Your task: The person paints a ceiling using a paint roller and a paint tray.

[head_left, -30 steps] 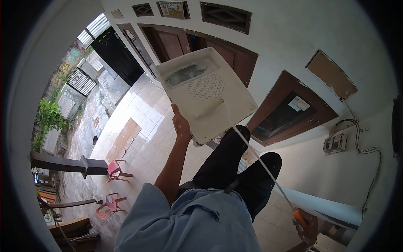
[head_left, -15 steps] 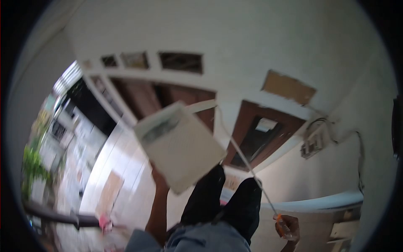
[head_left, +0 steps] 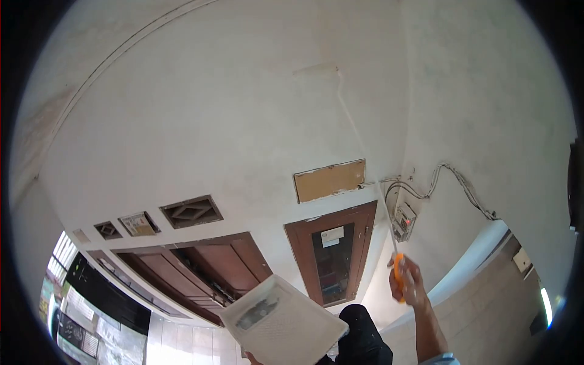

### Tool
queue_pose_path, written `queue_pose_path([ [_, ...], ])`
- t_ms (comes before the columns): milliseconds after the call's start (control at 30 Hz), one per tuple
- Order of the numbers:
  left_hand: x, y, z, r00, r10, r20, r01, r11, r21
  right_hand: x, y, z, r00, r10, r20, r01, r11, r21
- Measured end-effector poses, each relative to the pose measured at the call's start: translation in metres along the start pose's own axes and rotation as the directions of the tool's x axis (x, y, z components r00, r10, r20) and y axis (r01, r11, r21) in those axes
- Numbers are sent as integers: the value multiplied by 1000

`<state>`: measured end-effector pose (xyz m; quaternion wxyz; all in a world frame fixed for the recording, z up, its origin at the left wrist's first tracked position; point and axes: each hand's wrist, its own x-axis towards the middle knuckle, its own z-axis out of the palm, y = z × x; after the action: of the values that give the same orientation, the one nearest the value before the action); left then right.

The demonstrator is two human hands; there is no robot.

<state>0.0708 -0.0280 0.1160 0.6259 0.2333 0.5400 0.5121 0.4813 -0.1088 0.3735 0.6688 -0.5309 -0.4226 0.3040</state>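
Observation:
My right hand (head_left: 410,285) is wrapped round the orange handle of a paint roller (head_left: 398,266). Its thin rod runs up to the pale roller head (head_left: 316,70), which appears to lie against the white wall (head_left: 255,134), high above the doors. A white paint tray (head_left: 298,334) with a grey patch of paint in its well is tilted in front of my legs. Only part of my left hand (head_left: 252,359) shows, at the tray's lower left edge, gripping it from beneath; most of its fingers are hidden.
Brown double doors (head_left: 213,267) and a brown glazed door frame (head_left: 331,252) stand ahead, with vents above. A tan board (head_left: 330,181) fills an opening over the glazed one. At the right, loose cables (head_left: 447,167) hang by an electric meter (head_left: 403,222).
My right hand has risen with the roller, whose head has gone from near the tray up to the wall. The view has tilted upward, and the tray now sits lower in it.

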Motion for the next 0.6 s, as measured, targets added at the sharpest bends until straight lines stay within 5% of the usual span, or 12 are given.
queue_pose_path([
  [300,-17,-14,12,988,-139,72,145,986,-88,118,-29,-24,959,-164,-231,118,973,-198],
  [433,-2,-37,-18,989,-131,72,115,974,195,148,-17,-30,955,-100,-278,54,984,-169],
  [567,31,-68,-56,993,-108,49,58,805,591,178,80,-56,753,-624,-209,409,692,-595],
  [600,32,-69,-57,989,-119,87,65,881,468,175,104,-56,653,-739,-166,465,564,-682],
])
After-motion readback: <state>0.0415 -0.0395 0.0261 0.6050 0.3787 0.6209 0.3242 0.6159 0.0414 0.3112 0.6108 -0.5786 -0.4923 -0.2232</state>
